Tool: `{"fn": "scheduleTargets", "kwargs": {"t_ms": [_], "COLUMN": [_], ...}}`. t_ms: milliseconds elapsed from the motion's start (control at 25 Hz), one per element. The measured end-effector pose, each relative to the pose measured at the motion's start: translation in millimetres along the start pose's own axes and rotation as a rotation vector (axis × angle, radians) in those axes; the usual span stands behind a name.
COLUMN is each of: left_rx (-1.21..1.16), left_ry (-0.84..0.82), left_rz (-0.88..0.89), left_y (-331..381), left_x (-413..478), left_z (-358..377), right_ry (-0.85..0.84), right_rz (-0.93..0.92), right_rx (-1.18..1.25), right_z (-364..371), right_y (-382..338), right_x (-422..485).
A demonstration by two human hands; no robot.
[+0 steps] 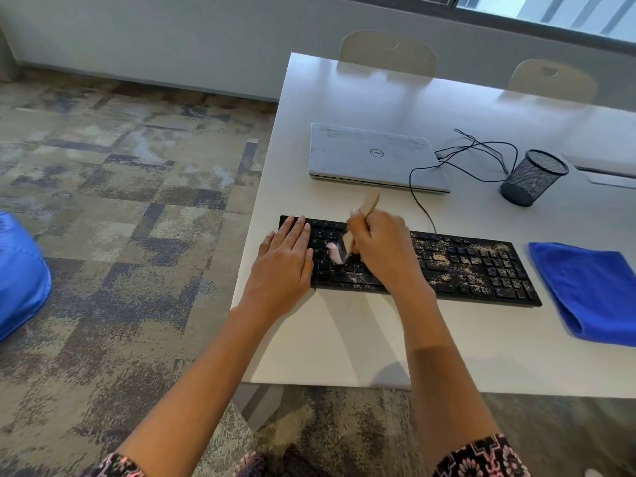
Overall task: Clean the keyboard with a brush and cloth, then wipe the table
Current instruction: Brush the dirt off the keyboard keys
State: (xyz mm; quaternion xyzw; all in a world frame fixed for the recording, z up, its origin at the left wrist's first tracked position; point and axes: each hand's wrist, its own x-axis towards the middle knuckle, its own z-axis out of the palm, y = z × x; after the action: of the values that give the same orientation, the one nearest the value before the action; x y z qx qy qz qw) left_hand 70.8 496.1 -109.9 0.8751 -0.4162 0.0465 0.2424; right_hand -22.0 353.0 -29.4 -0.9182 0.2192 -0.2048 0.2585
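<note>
While left hand [285, 259] lies flat on keyboard [481, 266], right hand [382, 253] grips brush [370, 201] (blurred).

A black keyboard [481, 266] lies flat on the white bench [344, 339], with sandy grit over its middle and right keys. A pale-handled brush [370, 201], blurred, tilts above the left keys, its bristles seemingly touching them. A folded blue cloth [592, 290] lies just right of the keyboard.
</note>
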Motion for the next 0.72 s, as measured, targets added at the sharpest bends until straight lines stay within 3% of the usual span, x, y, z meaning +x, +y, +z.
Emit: {"fn": "scheduleTargets", "kwargs": {"t_ms": [80, 280, 600, 720], "left_rx": [0.005, 0.004, 0.005, -0.002], "left_ry": [0.007, 0.018, 0.024, 0.024], "left_rz": [0.005, 0.011, 0.013, 0.016], "left_y": [0, 0, 0, 0], "left_x": [0, 0, 0, 0], "left_z": [0, 0, 0, 0], "right_ry": [-0.016, 0.141, -0.048, 0.056], "right_rz": [0.015, 0.012, 0.009, 0.009], "right_rx": [0.018, 0.102, -0.014, 0.002], "right_z": [-7, -8, -8, -15], "right_y": [1, -2, -2, -2], "right_x": [2, 7, 4, 6]}}
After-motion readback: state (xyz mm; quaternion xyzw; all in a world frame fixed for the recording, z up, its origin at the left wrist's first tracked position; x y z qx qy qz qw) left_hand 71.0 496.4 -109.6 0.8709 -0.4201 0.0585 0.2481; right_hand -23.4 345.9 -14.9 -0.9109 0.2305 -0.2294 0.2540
